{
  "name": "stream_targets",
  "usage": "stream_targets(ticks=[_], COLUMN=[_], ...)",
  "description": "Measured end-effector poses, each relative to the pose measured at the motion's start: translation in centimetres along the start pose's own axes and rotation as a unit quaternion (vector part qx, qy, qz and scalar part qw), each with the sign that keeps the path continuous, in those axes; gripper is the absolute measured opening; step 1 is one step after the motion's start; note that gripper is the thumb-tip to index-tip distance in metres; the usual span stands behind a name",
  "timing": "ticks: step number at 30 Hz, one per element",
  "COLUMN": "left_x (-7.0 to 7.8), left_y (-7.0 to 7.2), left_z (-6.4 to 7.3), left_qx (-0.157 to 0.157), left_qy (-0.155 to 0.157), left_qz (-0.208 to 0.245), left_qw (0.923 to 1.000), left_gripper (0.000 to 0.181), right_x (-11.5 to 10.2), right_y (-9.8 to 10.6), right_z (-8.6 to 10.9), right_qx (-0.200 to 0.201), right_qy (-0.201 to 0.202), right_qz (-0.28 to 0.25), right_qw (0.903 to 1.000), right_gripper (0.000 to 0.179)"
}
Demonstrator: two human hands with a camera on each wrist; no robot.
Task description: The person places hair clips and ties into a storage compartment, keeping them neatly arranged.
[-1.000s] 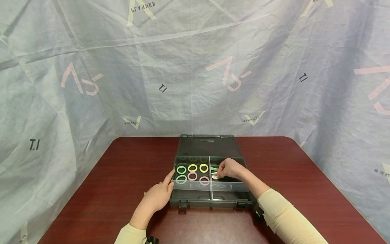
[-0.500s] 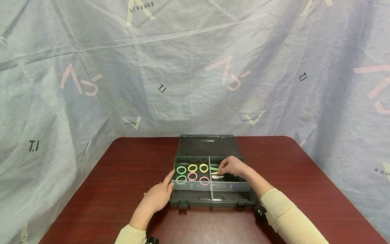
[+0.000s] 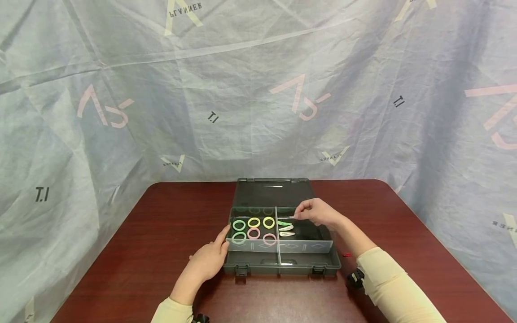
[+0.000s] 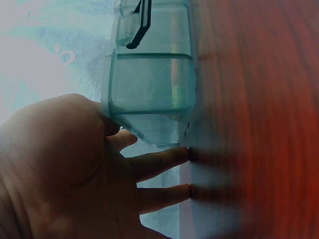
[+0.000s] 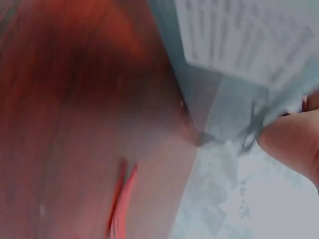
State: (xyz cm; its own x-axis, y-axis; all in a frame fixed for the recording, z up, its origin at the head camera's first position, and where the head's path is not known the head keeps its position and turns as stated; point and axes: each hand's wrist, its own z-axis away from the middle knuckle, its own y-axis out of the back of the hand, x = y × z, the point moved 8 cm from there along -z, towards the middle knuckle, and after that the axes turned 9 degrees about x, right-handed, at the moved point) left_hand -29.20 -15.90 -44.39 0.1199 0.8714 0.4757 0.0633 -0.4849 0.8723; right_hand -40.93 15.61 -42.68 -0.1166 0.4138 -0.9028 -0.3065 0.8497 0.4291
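Note:
A dark translucent plastic organizer box (image 3: 252, 269) lies with its lid laid back. In its right rear compartment, one green snap hair clip (image 3: 284, 223) and two whitish ones, including the front clip (image 3: 287, 234), lie in a column along the divider. Several green, yellow and pink hair ties, such as a pink hair tie (image 3: 253, 233), fill the left rear compartment. My left hand (image 3: 208, 259) steadies the box's left side with extended fingers. Over the back of the clip compartment is my right hand (image 3: 319, 212), fingers loosely bent, nothing visible between them.
A red hair clip (image 3: 347, 255) lies on the reddish-brown table (image 3: 173, 215), right of the box, beneath my right forearm. The open lid (image 3: 274, 193) extends back toward the table's far edge. A pale printed cloth (image 3: 242, 139) hangs behind and on both sides.
My right hand has left the whitish clips and moved up, back and right. All three clips by the divider now show fully, and the red clip has come into view. My left hand stays put.

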Motion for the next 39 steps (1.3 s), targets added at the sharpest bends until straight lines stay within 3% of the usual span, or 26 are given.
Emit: stream_targets(ticks=[8, 17, 31, 39], left_x=[0.0, 0.0, 0.1, 0.0], left_y=[0.1, 0.1, 0.2, -0.1], left_z=[0.0, 0.0, 0.0, -0.1], left_qx=[-0.003, -0.007, -0.006, -0.018], left_qy=[0.001, 0.002, -0.004, 0.002], left_qz=[0.000, 0.002, -0.001, -0.005], left_qw=[1.0000, 1.0000, 1.0000, 0.9998], left_gripper=[0.054, 0.055, 0.054, 0.055], right_x=[0.3, 2.5, 6.3, 6.8], right_y=[4.2, 7.5, 8.0, 7.5], right_z=[1.5, 4.1, 7.9, 9.5], right_qx=[0.048, 0.048, -0.005, -0.043], right_qy=[0.003, -0.012, -0.029, -0.018], right_qz=[0.003, 0.049, 0.069, 0.082], right_qw=[0.9988, 0.9976, 0.9971, 0.9955], right_gripper=[0.029, 0.027, 0.018, 0.020])
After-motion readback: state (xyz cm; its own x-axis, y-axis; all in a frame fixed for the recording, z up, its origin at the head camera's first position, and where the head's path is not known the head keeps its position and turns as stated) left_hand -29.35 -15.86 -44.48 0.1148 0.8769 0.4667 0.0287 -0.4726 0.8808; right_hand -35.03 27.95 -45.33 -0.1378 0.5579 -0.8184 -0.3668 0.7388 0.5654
